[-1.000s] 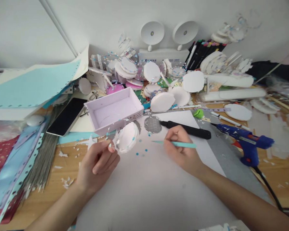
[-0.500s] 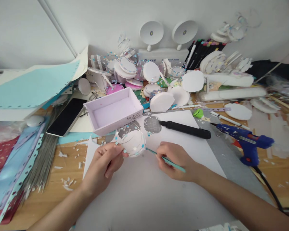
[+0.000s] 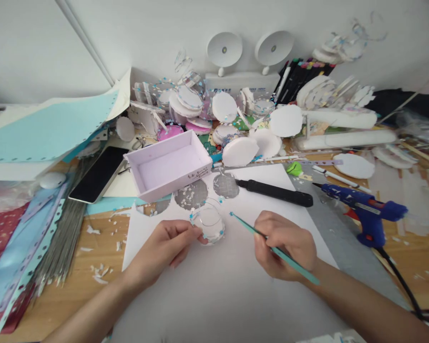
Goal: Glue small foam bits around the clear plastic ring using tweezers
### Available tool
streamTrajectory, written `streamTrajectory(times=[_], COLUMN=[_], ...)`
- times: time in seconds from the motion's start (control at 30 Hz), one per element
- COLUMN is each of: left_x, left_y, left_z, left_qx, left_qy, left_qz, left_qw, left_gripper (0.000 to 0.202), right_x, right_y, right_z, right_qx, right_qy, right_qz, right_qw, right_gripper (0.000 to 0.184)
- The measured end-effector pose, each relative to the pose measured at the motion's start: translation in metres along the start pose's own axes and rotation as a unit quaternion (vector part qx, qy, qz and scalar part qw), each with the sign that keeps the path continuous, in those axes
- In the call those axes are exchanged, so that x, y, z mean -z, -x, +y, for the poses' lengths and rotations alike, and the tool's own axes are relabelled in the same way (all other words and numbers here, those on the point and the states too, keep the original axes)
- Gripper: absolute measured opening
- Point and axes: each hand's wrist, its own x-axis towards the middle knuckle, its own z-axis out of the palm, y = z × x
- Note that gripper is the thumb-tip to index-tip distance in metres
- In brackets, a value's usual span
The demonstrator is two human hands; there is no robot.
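White round piece (image 3: pixel 213 227), blue-dotted at the rim, is over the white sheet (image 3: pixel 207 290). Left hand (image 3: pixel 169 242) pinches its edge; right hand (image 3: pixel 286 244) grips teal tweezers (image 3: pixel 289 261), tip apparently holding a blue fleck (image 3: pixel 231 214).

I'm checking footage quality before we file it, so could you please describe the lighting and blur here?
All in the head view: light is soft, without hard shadows; the white paper looks greyer toward the bottom; the clear plastic at far right is smeared; the writing on the lilac box is too blurred to read; the teal tool stands out fairly clearly.
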Motion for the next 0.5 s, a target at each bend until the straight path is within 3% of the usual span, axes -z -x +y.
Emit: streamTrajectory(times=[0.07,0.23,0.4,0.5], left_x=[0.001,-0.002,-0.004,-0.006], left_y=[-0.001,-0.001,0.005,0.011], left_z=[0.003,0.006,0.007,0.009], left_qx=[0.009,-0.024,-0.093,-0.140], left_qy=[-0.056,-0.175,-0.183,-0.158], left_qz=[0.009,0.096,0.153,0.147], left_qw=[0.998,0.980,0.967,0.966], left_gripper=[0.035,0.034,0.042,0.040], right_x=[-0.001,-0.002,-0.003,-0.004], right_y=[-0.001,-0.004,-0.003,-0.001], right_z=[-0.002,-0.006,-0.007,-0.008], right_qx=[0.022,0.057,0.073,0.081], right_qy=[0.010,0.027,0.032,0.032], right_qz=[-0.014,-0.046,-0.055,-0.054], right_qw=[1.000,0.997,0.995,0.995], right_gripper=[0.033,0.033,0.033,0.033])
